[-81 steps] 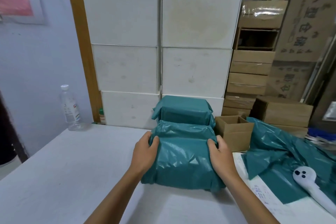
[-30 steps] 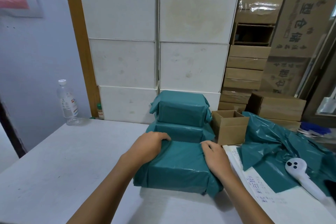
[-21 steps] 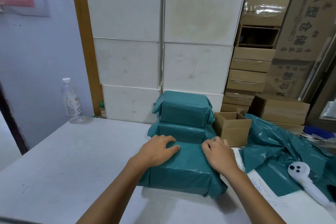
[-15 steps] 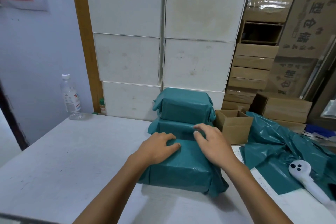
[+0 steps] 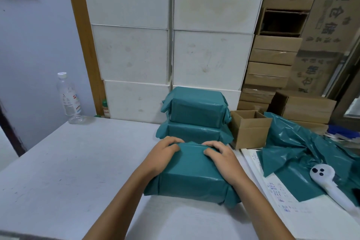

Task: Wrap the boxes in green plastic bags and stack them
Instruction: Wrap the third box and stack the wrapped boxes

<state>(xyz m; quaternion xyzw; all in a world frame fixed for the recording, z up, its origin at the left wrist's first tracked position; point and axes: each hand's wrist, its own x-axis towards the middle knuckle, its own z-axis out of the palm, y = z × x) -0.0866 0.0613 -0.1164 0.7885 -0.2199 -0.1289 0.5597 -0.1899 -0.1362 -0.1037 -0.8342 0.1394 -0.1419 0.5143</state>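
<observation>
A box wrapped in green plastic (image 5: 191, 179) lies on the white table (image 5: 78, 161) in front of me. My left hand (image 5: 164, 154) presses on its top far-left part, fingers curled over the far edge. My right hand (image 5: 221, 157) presses on the top far-right part, fingers bent on the plastic. Behind it stand two more green-wrapped boxes, one (image 5: 195, 110) stacked on the other (image 5: 194, 132).
An open cardboard box (image 5: 249, 128) stands right of the stack. Loose green bags (image 5: 303, 148) and a white handheld scanner (image 5: 194, 181) lie at the right on a written sheet (image 5: 272, 187). A water bottle (image 5: 68, 97) stands far left. White boxes (image 5: 175, 44) wall the back.
Both hands moved from the wrapped box's sides onto its top and came closer together at the far edge. The box now lies flatter on the table.
</observation>
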